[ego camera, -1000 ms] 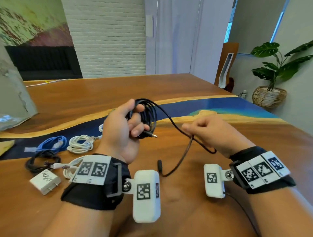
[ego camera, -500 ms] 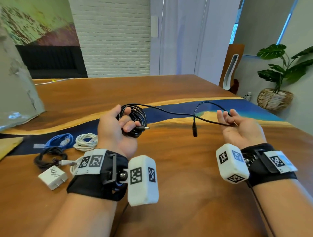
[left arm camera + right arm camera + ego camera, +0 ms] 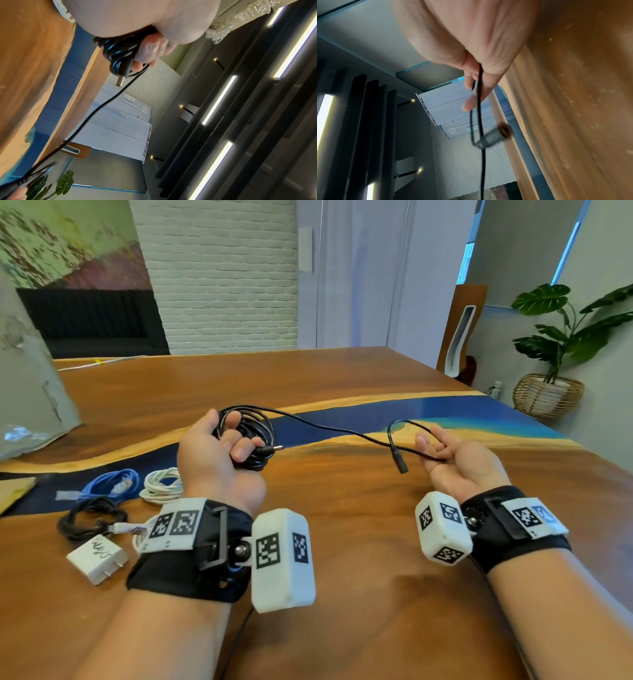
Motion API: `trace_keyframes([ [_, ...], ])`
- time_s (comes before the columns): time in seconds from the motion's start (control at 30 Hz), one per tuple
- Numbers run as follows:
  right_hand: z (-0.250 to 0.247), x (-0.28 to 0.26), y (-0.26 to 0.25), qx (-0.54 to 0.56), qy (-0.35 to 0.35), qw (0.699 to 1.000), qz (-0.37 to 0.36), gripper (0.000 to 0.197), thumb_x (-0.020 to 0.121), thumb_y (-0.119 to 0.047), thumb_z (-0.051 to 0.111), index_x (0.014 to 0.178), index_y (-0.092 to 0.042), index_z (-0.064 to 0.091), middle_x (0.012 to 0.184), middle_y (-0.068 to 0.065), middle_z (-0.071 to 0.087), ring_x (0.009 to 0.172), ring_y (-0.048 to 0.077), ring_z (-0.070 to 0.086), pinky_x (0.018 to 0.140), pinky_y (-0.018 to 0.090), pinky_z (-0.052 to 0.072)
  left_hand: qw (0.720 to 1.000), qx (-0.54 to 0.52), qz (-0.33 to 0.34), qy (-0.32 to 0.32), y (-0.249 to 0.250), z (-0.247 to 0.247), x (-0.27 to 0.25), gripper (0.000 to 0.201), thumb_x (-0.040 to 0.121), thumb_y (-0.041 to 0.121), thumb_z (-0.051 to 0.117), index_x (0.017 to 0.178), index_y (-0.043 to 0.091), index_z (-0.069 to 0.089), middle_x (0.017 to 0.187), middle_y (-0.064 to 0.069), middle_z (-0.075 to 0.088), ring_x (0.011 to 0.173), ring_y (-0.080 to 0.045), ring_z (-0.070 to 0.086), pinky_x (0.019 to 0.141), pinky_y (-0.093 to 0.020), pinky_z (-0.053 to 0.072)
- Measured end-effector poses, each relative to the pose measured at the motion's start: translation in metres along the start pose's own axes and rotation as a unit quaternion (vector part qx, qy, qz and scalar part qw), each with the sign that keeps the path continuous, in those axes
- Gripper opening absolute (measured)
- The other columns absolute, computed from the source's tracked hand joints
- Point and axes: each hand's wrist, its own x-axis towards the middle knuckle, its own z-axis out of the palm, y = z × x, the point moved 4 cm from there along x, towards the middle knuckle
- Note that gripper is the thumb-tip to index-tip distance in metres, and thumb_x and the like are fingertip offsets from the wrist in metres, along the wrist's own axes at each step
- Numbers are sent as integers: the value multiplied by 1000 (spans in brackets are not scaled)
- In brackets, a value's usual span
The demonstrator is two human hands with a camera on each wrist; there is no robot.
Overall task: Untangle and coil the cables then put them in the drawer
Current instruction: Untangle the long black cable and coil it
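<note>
My left hand (image 3: 219,453) grips a coil of thin black cable (image 3: 255,428) above the wooden table (image 3: 342,542); its jack plug (image 3: 270,449) sticks out to the right past my fingers. From the coil (image 3: 118,54) a free strand (image 3: 329,429) runs right to my right hand (image 3: 455,460), which is palm up and pinches the strand near its end. The cable's socket end (image 3: 400,463) dangles just left of that hand, also seen close in the right wrist view as a socket (image 3: 494,134). No drawer is in view.
On the table's left lie a blue cable bundle (image 3: 109,482), a white coiled cable (image 3: 161,486), a black cable bundle (image 3: 90,520) and a white charger plug (image 3: 97,558). A grey panel (image 3: 30,392) leans at the far left. A potted plant (image 3: 551,361) stands beyond the right edge.
My right hand turned palm up and swung out to the right, drawing the free strand taut and lifting the socket end off the table. The left hand kept its hold on the coil.
</note>
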Motion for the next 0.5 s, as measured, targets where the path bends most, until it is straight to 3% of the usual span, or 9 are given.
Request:
trace_keyframes([
  [0.07, -1, -1, 1, -11, 7, 1000, -11, 51, 94, 20, 26, 136, 9, 52, 128, 23, 50, 106, 27, 61, 64, 30, 63, 1000, -4, 25, 16, 1, -3, 2, 35, 108, 35, 44, 86, 11, 58, 49, 8, 28, 38, -12, 25, 59, -26, 38],
  [0.2, 0, -2, 2, -66, 10, 997, -25, 40, 98, 13, 38, 136, 6, 47, 126, 23, 52, 95, 24, 64, 71, 36, 61, 999, 0, 34, 2, 4, -4, 4, 34, 107, 35, 45, 87, 11, 58, 52, 8, 26, 40, -13, 25, 59, -26, 38],
  [0.37, 4, -7, -3, -164, -44, 986, -4, 39, 101, 5, 45, 139, -5, 45, 129, 22, 56, 112, 33, 68, 79, 42, 61, 998, 26, 56, -14, 8, -2, 3, 34, 107, 36, 46, 87, 12, 60, 52, 7, 27, 42, -13, 24, 60, -27, 39],
  [0.43, 4, -9, -4, -279, -55, 959, -13, 48, 102, -3, 51, 147, -18, 48, 133, 15, 54, 113, 28, 63, 79, 40, 58, 997, 47, 48, -35, 9, 0, 2, 37, 107, 37, 44, 84, 13, 60, 51, 8, 26, 42, -12, 24, 57, -25, 39],
  [0.5, 5, -9, -11, -424, -24, 900, -98, 48, 100, -11, 56, 143, -33, 55, 138, 10, 52, 102, 16, 58, 72, 36, 54, 995, 71, 24, -64, 5, 4, 1, 38, 108, 37, 43, 82, 13, 59, 49, 8, 25, 40, -11, 23, 54, -25, 40],
])
